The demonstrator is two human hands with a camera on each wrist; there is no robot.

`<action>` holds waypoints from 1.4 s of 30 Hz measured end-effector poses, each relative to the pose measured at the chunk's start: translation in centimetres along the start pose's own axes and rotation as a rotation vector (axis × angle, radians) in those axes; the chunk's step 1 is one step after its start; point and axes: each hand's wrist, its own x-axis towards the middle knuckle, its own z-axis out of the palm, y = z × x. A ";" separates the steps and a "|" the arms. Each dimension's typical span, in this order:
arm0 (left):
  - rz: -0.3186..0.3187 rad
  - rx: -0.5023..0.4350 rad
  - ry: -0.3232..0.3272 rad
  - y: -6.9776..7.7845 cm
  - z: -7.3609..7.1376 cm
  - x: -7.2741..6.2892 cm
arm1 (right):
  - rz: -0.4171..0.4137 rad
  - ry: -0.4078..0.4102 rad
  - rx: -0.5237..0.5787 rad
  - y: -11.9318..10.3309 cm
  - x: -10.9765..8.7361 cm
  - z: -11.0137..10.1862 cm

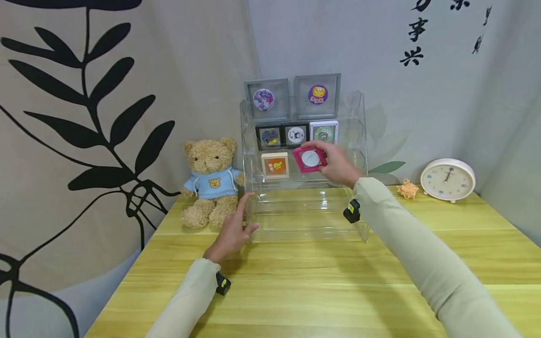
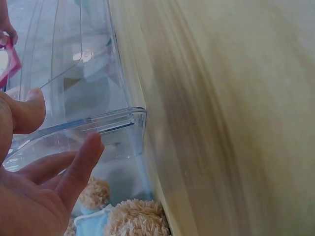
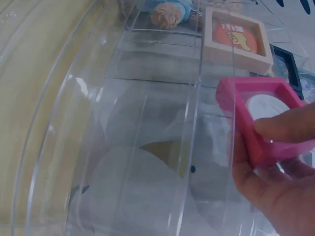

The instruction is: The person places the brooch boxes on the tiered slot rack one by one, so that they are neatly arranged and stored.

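Note:
A clear acrylic tiered display rack [image 1: 304,220] stands on the wooden table. My right hand [image 1: 340,165] pinches a small pink square display frame [image 1: 310,158] with a white round disc inside, at the rack's third tier from the top. In the right wrist view, the thumb lies across the front of the pink frame [image 3: 241,105] and fingers support it from behind. To its left on that tier sits a cream frame [image 1: 275,165] with an orange badge. My left hand [image 1: 230,235] rests at the rack's lower left side, its fingers extended around the side panel's edge [image 2: 88,120].
Two large grey frames [image 1: 267,101] stand on the top tier. Below are two black frames [image 1: 295,134] and a white frame [image 1: 324,131]. A teddy bear [image 1: 211,180] sits left of the rack. An orange ornament [image 1: 407,188] and a white clock [image 1: 448,180] stand right.

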 end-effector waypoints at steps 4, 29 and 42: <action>-0.002 -0.004 -0.002 0.0 0.0 -0.1 | -0.031 -0.012 -0.019 0.1 0.1 0.5; 0.022 -0.005 -0.002 -0.2 -0.1 -0.3 | -0.017 0.095 -0.223 0.3 -0.7 2.2; 0.002 -0.021 -0.010 0.2 0.0 -0.2 | 0.004 0.031 -0.238 0.3 -1.0 2.5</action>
